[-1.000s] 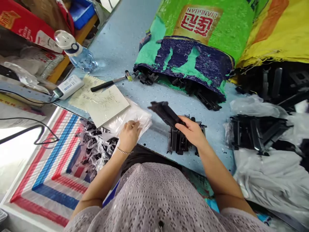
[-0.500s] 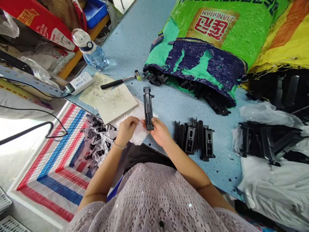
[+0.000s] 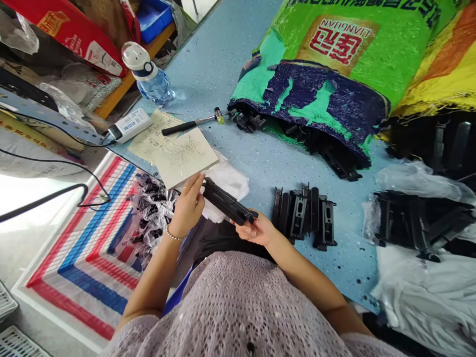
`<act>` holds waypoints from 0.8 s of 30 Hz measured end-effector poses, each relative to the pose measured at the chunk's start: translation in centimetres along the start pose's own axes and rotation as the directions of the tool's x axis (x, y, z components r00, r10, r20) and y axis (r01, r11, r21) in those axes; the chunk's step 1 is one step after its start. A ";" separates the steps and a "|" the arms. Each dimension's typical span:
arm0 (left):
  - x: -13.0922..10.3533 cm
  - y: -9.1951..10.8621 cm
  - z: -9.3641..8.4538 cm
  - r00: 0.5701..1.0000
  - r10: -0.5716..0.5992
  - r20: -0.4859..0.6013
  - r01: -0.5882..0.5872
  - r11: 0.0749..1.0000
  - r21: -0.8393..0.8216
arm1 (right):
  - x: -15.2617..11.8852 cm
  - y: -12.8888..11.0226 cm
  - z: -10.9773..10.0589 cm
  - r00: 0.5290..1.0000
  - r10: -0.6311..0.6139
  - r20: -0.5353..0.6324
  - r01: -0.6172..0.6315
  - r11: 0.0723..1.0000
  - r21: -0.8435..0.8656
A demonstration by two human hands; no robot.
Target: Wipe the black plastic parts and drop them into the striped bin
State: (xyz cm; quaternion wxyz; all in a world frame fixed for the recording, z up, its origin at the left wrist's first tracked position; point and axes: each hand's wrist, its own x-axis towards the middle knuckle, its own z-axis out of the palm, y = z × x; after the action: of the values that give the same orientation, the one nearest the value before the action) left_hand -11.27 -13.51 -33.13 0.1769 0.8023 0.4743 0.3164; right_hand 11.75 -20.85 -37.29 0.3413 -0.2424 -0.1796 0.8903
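Note:
A long black plastic part (image 3: 228,201) is held slantwise between my two hands, above the table's near edge. My left hand (image 3: 188,204) grips its upper left end, fingers closed. At the lower right end, my right hand (image 3: 256,229) holds it from below with bent fingers. Beneath the part, a stack of thin white plastic bags (image 3: 232,181) lies on the table. To the right of my right hand, several similar black parts (image 3: 298,215) lie side by side. Left of my left hand is a heap of black parts in clear bags (image 3: 152,213).
A cream pad (image 3: 186,156), a small hammer (image 3: 193,122), a white box-shaped device (image 3: 130,125) and a water bottle (image 3: 148,74) lie or stand on the blue table (image 3: 208,64). A green sack (image 3: 334,59) spills black parts. More black parts (image 3: 412,215) lie at right.
The black part has turned from upright to slanting. My left hand has let go of the thin plastic and now grips the part's end; my right hand has moved right and lower.

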 end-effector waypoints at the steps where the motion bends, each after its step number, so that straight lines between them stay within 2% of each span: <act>1: -0.7 0.5 0.1 0.999 0.032 -0.021 -0.032 0.999 0.006 | 0.5 -0.2 0.2 0.999 -0.010 -0.033 0.009 0.999 -0.047; 3: -2.0 1.8 0.7 0.990 0.138 0.006 -0.138 0.990 -0.012 | 1.2 -0.7 0.9 0.972 -0.122 -0.199 0.071 0.967 -0.243; 5: -3.1 3.1 1.5 0.957 0.272 0.099 -0.264 0.961 -0.083 | 1.3 -1.0 1.9 0.885 -0.307 -0.351 0.119 0.877 -0.466; 7: -3.8 4.0 1.9 0.916 0.366 0.161 -0.338 0.924 -0.178 | 1.0 -1.0 2.9 0.793 -0.458 -0.402 0.135 0.775 -0.618; 8: -3.9 4.1 1.8 0.904 0.393 0.168 -0.355 0.909 -0.219 | 0.7 -0.9 3.3 0.782 -0.480 -0.398 0.134 0.753 -0.644; 9: -4.0 4.1 1.6 0.897 0.409 0.166 -0.363 0.898 -0.250 | 0.4 -0.7 3.5 0.796 -0.466 -0.387 0.139 0.762 -0.632; 10: -4.0 4.0 1.1 0.897 0.415 0.154 -0.365 0.890 -0.273 | 0.2 -0.5 3.6 0.834 -0.419 -0.360 0.142 0.793 -0.593; 12: -4.0 3.6 0.1 0.908 0.405 0.110 -0.359 0.886 -0.293 | -0.1 -0.1 3.5 0.941 -0.243 -0.237 0.129 0.901 -0.414; 13: -4.0 3.6 -0.4 0.910 0.404 0.095 -0.361 0.884 -0.296 | -0.1 0.1 3.4 0.973 -0.166 -0.159 0.108 0.942 -0.318; 14: -4.0 3.6 -0.7 0.907 0.412 0.091 -0.368 0.878 -0.305 | -0.2 0.3 3.3 0.984 -0.134 -0.117 0.099 0.959 -0.264; 16: -4.3 4.2 -0.7 0.882 0.453 0.126 -0.391 0.855 -0.341 | -0.2 0.7 3.1 0.970 -0.185 -0.157 0.138 0.952 -0.274; 18: -4.6 5.3 -0.4 0.857 0.479 0.191 -0.391 0.845 -0.364 | -0.4 1.1 3.4 0.907 -0.318 -0.277 0.192 0.896 -0.400; 20: -4.9 6.5 -0.6 0.872 0.429 0.236 -0.344 0.879 -0.329 | -0.9 1.4 4.2 0.854 -0.417 -0.313 0.183 0.802 -0.568; 21: -5.2 7.0 -1.3 0.886 0.391 0.250 -0.313 0.901 -0.299 | -1.1 1.4 4.7 0.862 -0.423 -0.278 0.164 0.753 -0.638; 22: -5.4 7.3 -2.4 0.902 0.346 0.260 -0.276 0.923 -0.269 | -1.4 1.4 5.2 0.890 -0.400 -0.217 0.148 0.705 -0.693; 24: -6.1 7.1 -5.9 0.925 0.245 0.292 -0.182 0.957 -0.227 | -1.9 1.2 6.2 0.968 -0.246 -0.044 0.138 0.675 -0.725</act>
State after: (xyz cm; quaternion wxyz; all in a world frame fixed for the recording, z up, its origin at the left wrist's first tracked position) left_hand -12.77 -22.34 -26.73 0.2929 0.8683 0.3157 0.2460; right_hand 8.92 -23.97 -32.17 0.3231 -0.3966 -0.5124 0.6897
